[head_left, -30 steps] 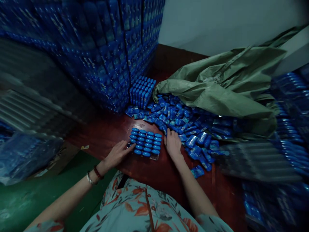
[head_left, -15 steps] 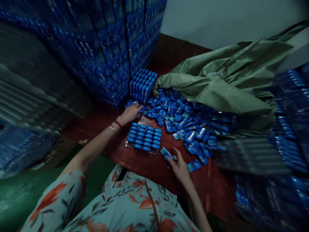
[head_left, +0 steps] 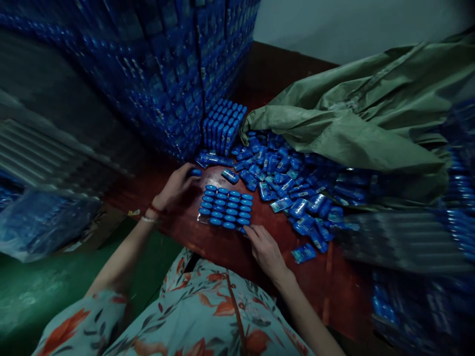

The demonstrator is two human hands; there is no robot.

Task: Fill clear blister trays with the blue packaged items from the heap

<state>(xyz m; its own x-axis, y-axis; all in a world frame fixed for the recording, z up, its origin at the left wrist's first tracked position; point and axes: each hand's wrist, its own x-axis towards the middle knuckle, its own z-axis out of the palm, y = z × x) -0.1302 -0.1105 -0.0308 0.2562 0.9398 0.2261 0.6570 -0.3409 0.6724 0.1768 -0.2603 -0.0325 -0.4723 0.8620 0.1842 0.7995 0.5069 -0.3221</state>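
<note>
Packs (head_left: 225,206), blue and set on end in close rows, make a block on the red table (head_left: 174,222), between the two hands; clear plastic (head_left: 202,218) shows at its near left corner.

At far left, ribbed grey sheets (head_left: 40,153) are piled up, with a plastic bag (head_left: 44,227) of blue goods below them and a carton (head_left: 102,227) beside it, above the green floor (head_left: 48,296). Next comes a tall blue stack (head_left: 163,94), rising behind the table's left part.

In front of that stack, the left hand (head_left: 178,184) has its fingers curled round a single pack (head_left: 195,172), just left of the block. Beyond the block, a smaller stack (head_left: 224,126) stands against the tall one, some packs lying flat at its foot. One loose pack (head_left: 230,175) lies between block and pile.

At the block's near right corner, the right hand (head_left: 265,247) pinches a corner pack (head_left: 242,230), mostly hidden by the fingertips. Past this hand spreads the loose pile (head_left: 282,175), filling the table's right side, with a stray pack (head_left: 303,253) nearer the front. Green cloth (head_left: 345,123) drapes over the pile's back, hiding part of it. Farther right are more grey sheets (head_left: 404,242) and blurred blue goods (head_left: 462,217).
</note>
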